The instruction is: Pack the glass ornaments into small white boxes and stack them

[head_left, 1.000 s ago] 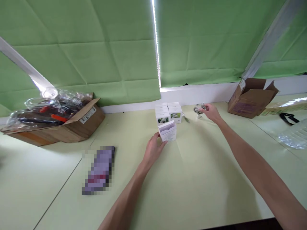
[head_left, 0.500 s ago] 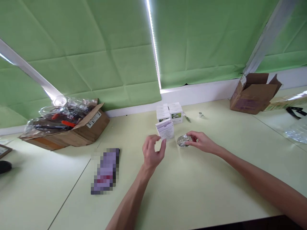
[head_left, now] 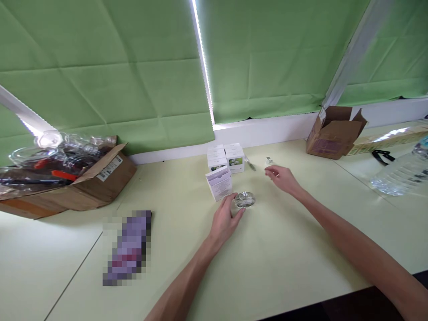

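Observation:
An oval clear glass bottle [head_left: 245, 200] with a short neck stands on the table. My left hand [head_left: 226, 218] is curved around its left side, with fingers behind and thumb in front. Just left of it stands an opened white carton [head_left: 220, 185], its top flap raised. My right hand [head_left: 282, 178] hovers over the table to the right, fingers bent and slightly apart, with nothing visible in them. Close beyond its fingertips are small silver caps [head_left: 268, 160]. Behind the carton, several white boxes [head_left: 236, 160] with a flower picture sit grouped, a thin pen-like item [head_left: 250, 164] beside them.
A cardboard box [head_left: 96, 183] full of plastic-wrapped items stands at the left. A pixelated purple packet [head_left: 129, 249] lies in front of it. At the right are an open brown carton [head_left: 329, 138], a black strap [head_left: 383, 157] and a large clear water bottle [head_left: 401, 174].
My right hand has let go of the glass bottle and moved up and right towards the silver caps. My left hand has come over to the bottle. The view has turned slightly right.

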The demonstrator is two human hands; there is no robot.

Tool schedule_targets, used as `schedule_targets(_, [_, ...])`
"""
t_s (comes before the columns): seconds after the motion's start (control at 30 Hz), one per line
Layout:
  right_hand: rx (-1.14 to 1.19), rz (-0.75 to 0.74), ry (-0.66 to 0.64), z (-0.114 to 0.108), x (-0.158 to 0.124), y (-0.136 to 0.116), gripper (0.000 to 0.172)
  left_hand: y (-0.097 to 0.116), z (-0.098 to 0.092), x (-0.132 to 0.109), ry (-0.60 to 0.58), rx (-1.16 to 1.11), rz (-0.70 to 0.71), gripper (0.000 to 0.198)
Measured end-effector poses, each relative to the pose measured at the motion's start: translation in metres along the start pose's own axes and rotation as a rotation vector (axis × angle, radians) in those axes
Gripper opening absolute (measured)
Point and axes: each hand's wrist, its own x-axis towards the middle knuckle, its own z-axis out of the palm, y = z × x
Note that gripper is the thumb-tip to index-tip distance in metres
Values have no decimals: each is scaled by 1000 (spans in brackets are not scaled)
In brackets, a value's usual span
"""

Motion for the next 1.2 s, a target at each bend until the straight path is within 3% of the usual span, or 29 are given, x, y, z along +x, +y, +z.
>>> schedule_targets(0.1, [-131, 124, 118, -9, 34, 27, 39, -2, 0, 5, -2, -87, -21, 33])
schedule_targets(0.27, [-235, 132, 120, -5, 68, 48, 40, -5, -1, 9, -21, -125, -30, 33])
schedule_targets(0.47, [-235, 102, 122, 3, 74, 50, 25, -5, -2, 9, -34, -138, -52, 35])
schedule_targets(0.6, [-166, 64, 146, -3, 64, 45, 29, -4, -2, 9, -35, -131, -60, 35])
schedule_targets(0.7, [-67, 11, 131, -8, 49, 28, 32, -4, -2, 9, -40, -137, -63, 36])
schedule_targets(0.83, [90, -129, -26, -12, 15, -21, 29, -5, -1, 10, -37, -160, -56, 35])
schedule_targets(0.93, [234, -360, -212, -15, -14, -64, 28, -6, 0, 10, -35, -166, -57, 35])
schedule_targets(1.0, [223, -448, -256, -16, -28, -84, 27, -6, 0, 10, -36, -163, -65, 34])
schedule_targets(1.2, [104, -499, -278, -12, -36, -92, 26, -5, 0, 10, -28, -167, -68, 33])
